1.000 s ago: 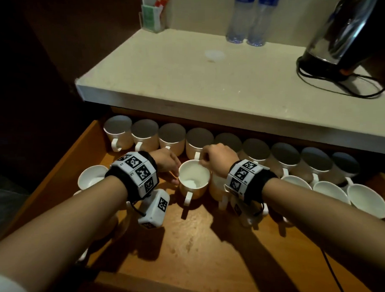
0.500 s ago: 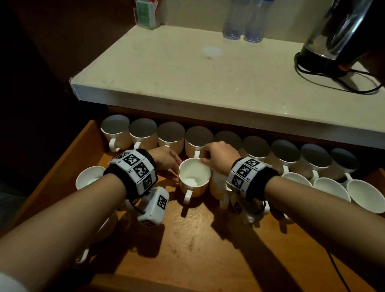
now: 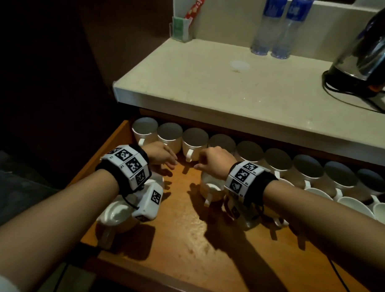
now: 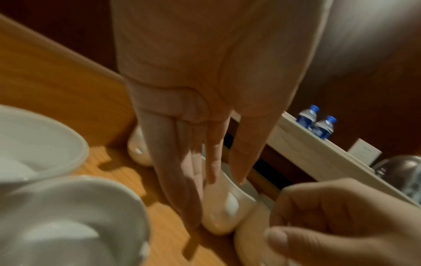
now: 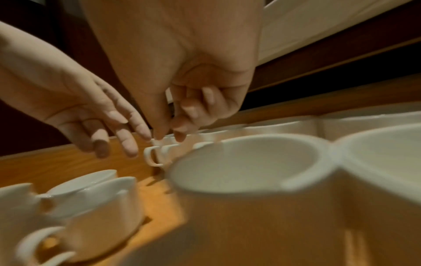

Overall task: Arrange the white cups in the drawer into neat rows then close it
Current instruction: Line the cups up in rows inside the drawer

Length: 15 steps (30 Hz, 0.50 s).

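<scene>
The wooden drawer (image 3: 190, 244) stands pulled out. A row of white cups (image 3: 194, 138) lines its back under the counter. One more white cup (image 3: 210, 187) (image 5: 246, 162) stands upright just below my right wrist. My right hand (image 3: 197, 166) (image 5: 169, 137) hovers over that cup's far left rim with curled fingers. Its thumb and forefinger point down, and nothing shows between them. My left hand (image 3: 172, 165) (image 4: 218, 180) has straight fingers in front of the second back-row cup (image 4: 225, 207). Whether they touch it is unclear. Loose cups (image 3: 116, 216) (image 4: 56, 225) sit under my left wrist.
A second row of cups (image 3: 353, 205) runs along the right, in front of the back row. Bare drawer floor lies in the middle and front. The counter (image 3: 206, 79) above carries a kettle (image 3: 363, 59) with its cord, two water bottles (image 3: 279, 22) and a sachet holder (image 3: 181, 30).
My right hand has come off the rim of the cup it gripped and moved left over it. My left hand has also moved left. The head view has tilted up.
</scene>
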### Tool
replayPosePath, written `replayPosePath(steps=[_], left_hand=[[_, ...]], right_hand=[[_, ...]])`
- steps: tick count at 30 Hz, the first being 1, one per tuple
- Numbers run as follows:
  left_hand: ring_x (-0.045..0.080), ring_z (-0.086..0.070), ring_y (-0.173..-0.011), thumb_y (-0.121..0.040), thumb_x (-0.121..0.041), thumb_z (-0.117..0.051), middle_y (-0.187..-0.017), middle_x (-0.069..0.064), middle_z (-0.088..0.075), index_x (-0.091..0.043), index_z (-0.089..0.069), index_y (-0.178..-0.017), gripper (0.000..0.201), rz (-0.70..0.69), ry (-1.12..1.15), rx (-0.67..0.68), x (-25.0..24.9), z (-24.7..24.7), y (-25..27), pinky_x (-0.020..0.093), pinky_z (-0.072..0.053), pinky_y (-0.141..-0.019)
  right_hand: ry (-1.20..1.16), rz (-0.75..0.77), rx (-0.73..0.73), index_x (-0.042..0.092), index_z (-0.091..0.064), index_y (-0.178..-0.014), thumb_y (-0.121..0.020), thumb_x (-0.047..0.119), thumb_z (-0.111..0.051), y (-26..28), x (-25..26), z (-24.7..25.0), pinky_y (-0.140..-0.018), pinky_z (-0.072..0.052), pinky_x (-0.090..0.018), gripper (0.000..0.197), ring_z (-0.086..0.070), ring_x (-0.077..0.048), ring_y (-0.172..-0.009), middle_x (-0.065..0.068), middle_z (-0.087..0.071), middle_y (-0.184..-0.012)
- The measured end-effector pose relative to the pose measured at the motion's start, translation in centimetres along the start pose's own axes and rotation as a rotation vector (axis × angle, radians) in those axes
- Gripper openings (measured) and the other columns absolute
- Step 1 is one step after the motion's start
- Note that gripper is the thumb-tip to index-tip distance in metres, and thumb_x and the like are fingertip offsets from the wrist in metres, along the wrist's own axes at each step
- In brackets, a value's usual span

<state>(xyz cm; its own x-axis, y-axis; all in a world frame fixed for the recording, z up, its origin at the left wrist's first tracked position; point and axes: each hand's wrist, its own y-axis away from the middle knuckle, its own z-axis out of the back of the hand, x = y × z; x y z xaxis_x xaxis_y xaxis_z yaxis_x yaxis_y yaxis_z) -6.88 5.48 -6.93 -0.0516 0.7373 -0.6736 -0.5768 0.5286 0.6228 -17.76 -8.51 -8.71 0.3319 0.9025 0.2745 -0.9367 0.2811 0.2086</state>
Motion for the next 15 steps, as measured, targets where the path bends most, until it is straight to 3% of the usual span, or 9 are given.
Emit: replayPosePath(steps=[4, 8, 12, 15], left_hand=[[0.022, -0.064, -0.066, -0.092, -0.004, -0.053, -0.089, 0.011, -0.061, -0.011, -0.057, -0.085, 0.011, 0.011, 0.025, -0.061, 1.6, 2.6, 1.4, 0.027, -0.053, -0.061], [0.019, -0.063, -0.067, -0.092, -0.008, -0.054, -0.087, 0.009, -0.062, -0.010, -0.058, -0.091, 0.006, 0.039, 0.028, -0.130, 3.4, 4.8, 2.9, 0.026, -0.049, -0.060], [0.021, -0.063, -0.075, -0.091, -0.010, -0.055, -0.091, 0.010, -0.065, -0.007, -0.059, -0.110, 0.019, 0.082, 0.030, -0.148, 5.5, 6.5, 4.0, 0.028, -0.049, -0.062], [0.022, -0.062, -0.072, -0.091, -0.010, -0.055, -0.087, 0.010, -0.065, -0.005, -0.058, -0.110, 0.020, 0.115, 0.068, -0.159, 6.7, 7.1, 4.5, 0.029, -0.047, -0.057]], right_hand=[[-0.029, 0.100, 0.043, 0.011, -0.066, -0.097, -0.087, 0.040, -0.062, -0.7, 3.5, -0.9, -0.070, -0.045, -0.031, 0.031, -0.061, -0.022, -0.094, -0.006, -0.066, -0.099], [-0.065, 0.155, 0.126, 0.014, -0.065, -0.085, -0.088, 0.042, -0.060, -1.3, 6.9, -2.6, -0.065, -0.044, -0.031, 0.029, -0.057, -0.018, -0.079, -0.001, -0.060, -0.079], [-0.051, 0.229, 0.213, 0.011, -0.067, -0.094, -0.087, 0.042, -0.061, -1.7, 9.7, -3.5, -0.067, -0.047, -0.030, 0.033, -0.061, -0.019, -0.081, -0.003, -0.066, -0.088], [-0.028, 0.233, 0.304, 0.007, -0.066, -0.101, -0.088, 0.038, -0.062, -1.7, 10.8, -3.9, -0.056, -0.043, -0.022, 0.034, -0.058, -0.015, -0.069, -0.002, -0.065, -0.081]])
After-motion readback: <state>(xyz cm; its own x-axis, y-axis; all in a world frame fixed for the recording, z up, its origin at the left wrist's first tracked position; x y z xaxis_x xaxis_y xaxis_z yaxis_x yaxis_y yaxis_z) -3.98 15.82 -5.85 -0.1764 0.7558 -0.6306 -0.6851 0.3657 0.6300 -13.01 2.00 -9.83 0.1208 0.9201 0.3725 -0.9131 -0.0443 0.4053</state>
